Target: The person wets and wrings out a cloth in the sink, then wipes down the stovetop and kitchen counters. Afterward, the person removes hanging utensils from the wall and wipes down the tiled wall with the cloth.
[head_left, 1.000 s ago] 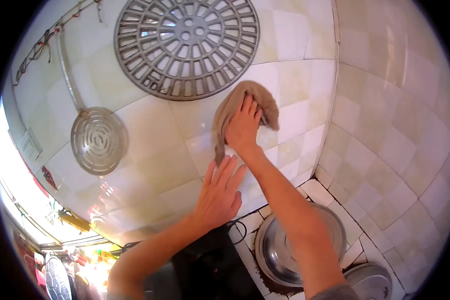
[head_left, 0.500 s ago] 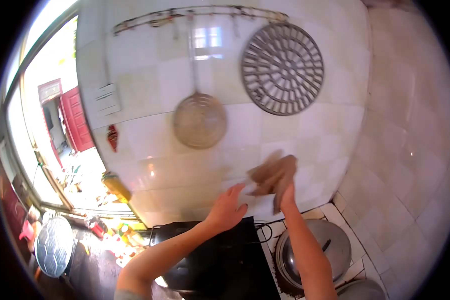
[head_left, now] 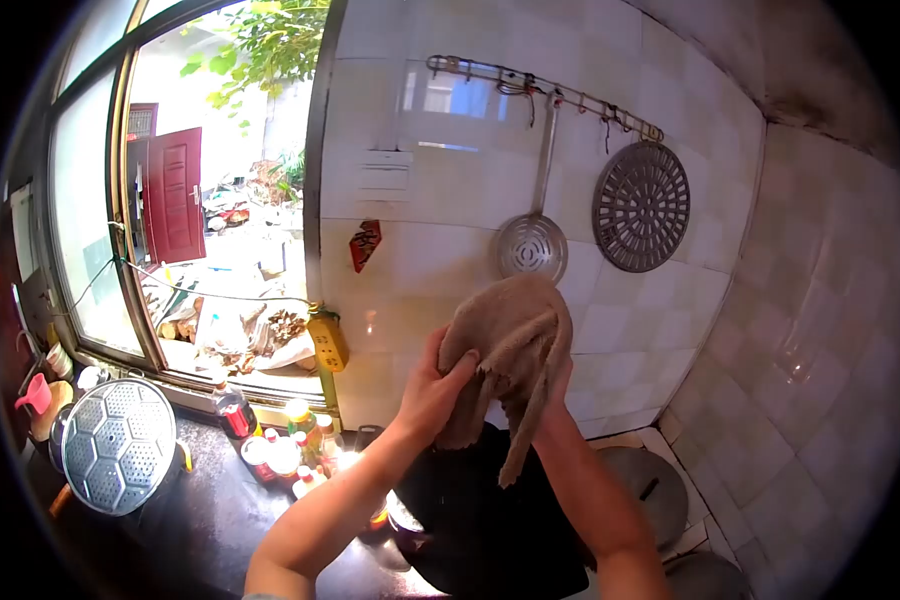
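A brown cloth [head_left: 515, 315] is held up between both my hands, bunched at the top with ragged ends hanging down. My left hand [head_left: 435, 390] grips its left side, thumb across the front. At the right side, my right hand [head_left: 555, 395] holds the cloth too, its fingers mostly hidden behind the fabric. Directly below is a large black surface [head_left: 500, 530], partly covered by my forearms. A lidded metal pot [head_left: 650, 490] stands to the right of my right forearm.
On the tiled wall hang a long-handled skimmer [head_left: 532, 250] and a round slotted rack [head_left: 642, 205]. Several bottles [head_left: 235, 410] crowd the counter at left, near a perforated steamer tray [head_left: 118, 445]. A yellow power strip [head_left: 326, 340] hangs beside the open window.
The cloth was in my right hand alone, blurred by motion; now my left hand grips it too. The view has turned left, showing more of the window and counter.
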Action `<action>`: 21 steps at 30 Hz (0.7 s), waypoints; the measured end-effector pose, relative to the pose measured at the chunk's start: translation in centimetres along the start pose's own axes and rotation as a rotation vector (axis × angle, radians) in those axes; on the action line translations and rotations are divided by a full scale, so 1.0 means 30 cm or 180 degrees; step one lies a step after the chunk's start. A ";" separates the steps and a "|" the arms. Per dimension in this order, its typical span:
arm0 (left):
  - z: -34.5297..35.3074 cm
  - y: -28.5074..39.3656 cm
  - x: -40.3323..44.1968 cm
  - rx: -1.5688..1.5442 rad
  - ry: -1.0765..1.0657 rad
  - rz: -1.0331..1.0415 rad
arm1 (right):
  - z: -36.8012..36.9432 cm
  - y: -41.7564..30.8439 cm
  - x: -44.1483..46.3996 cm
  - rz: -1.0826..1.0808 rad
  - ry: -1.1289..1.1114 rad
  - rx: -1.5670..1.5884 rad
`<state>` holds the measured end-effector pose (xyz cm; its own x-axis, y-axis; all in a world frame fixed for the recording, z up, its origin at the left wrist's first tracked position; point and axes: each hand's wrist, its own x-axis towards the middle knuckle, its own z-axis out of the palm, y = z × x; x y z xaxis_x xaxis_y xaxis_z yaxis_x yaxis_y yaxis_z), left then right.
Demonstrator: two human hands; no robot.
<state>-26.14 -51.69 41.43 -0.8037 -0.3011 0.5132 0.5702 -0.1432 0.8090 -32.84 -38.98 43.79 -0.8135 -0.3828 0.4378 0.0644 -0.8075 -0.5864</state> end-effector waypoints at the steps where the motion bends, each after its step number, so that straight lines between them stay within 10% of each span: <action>1: -0.053 -0.020 0.004 -0.0037 -0.0065 -0.0018 | 0.031 0.007 0.007 -0.0008 0.0012 -0.0047; 10: -0.151 0.060 0.129 0.1250 0.0329 0.0842 | 0.227 -0.075 0.221 -0.0086 -0.0098 -0.0893; 15: -0.063 0.122 0.280 0.2577 0.0002 0.1439 | -0.066 -0.029 0.771 -0.0988 -0.0816 -0.1067; 17: -0.056 0.138 0.344 0.3081 -0.0097 0.1575 | 0.190 -0.082 0.720 -0.1512 -0.0666 -0.0970; 21: -0.103 0.126 0.506 0.3731 -0.0110 0.1987 | 0.284 -0.103 0.914 -0.2662 -0.0528 -0.3575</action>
<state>-35.66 -59.70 51.40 -0.4763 0.0077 0.8793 0.3737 0.9069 0.1945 -50.42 -50.80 63.40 -0.3000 -0.0863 0.9500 -0.9497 -0.0662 -0.3060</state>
